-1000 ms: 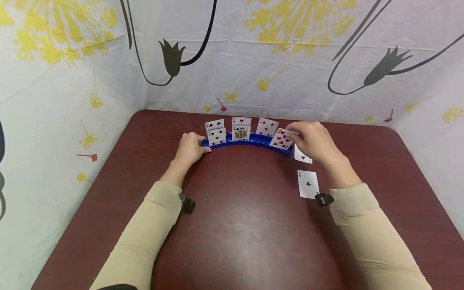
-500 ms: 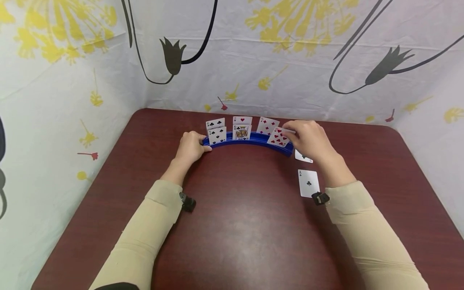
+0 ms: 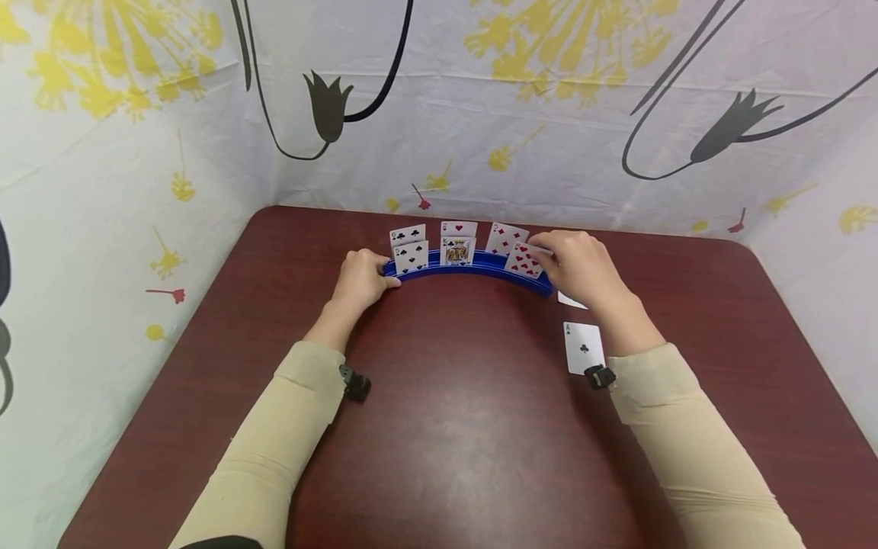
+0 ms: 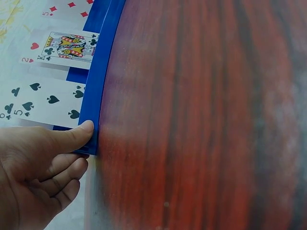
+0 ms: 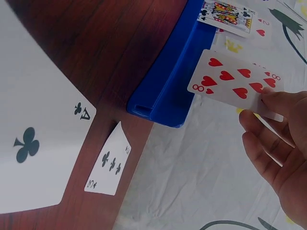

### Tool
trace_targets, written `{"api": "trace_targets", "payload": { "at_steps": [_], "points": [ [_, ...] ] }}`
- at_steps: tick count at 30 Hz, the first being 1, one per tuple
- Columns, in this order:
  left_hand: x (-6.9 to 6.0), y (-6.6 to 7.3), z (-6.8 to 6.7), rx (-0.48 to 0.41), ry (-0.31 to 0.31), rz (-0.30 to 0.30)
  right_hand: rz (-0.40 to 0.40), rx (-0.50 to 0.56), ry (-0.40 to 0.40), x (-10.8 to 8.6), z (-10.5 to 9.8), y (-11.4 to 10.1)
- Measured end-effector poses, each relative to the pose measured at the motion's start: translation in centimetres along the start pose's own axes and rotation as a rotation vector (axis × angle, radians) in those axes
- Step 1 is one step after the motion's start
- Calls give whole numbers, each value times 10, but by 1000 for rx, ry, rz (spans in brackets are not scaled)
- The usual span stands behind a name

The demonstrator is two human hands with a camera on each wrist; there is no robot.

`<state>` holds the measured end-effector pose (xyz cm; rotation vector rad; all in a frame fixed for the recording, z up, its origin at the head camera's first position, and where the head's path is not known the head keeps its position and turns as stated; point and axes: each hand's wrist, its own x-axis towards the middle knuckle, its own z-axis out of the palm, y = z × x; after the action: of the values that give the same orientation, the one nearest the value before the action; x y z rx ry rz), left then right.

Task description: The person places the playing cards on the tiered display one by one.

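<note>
A curved blue card holder stands on the table. My left hand grips its left end, thumb on the front edge. My right hand pinches the eight of hearts by its upper corner, over the holder's right part. I cannot tell whether its lower edge sits in a groove. Standing in the holder are the five of spades before the six of clubs, the king of clubs before the two of hearts, and the five of diamonds.
To the right, the ace of clubs lies face up on the dark red table. The three of clubs lies beyond it, partly hidden under my right hand in the head view. A patterned white cloth hangs behind the table.
My right hand has shifted a little to the left with the eight of hearts, bringing it nearer the five of diamonds. The left hand stays at the holder's end.
</note>
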<state>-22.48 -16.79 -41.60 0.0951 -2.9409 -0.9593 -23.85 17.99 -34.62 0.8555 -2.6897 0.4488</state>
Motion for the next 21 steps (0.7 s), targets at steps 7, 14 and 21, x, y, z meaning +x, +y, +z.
{"api": "trace_targets", "payload": {
  "at_steps": [7,14,21],
  "points": [
    [0,-1,1,-4,-4,-7,-31,-14,16,0,6,-1],
    [0,-1,1,-4,5,-2,-30,-28,0,1,11,-1],
    [0,-1,1,-4,2,1,-35,-36,1,3,15,-1]
  ]
}}
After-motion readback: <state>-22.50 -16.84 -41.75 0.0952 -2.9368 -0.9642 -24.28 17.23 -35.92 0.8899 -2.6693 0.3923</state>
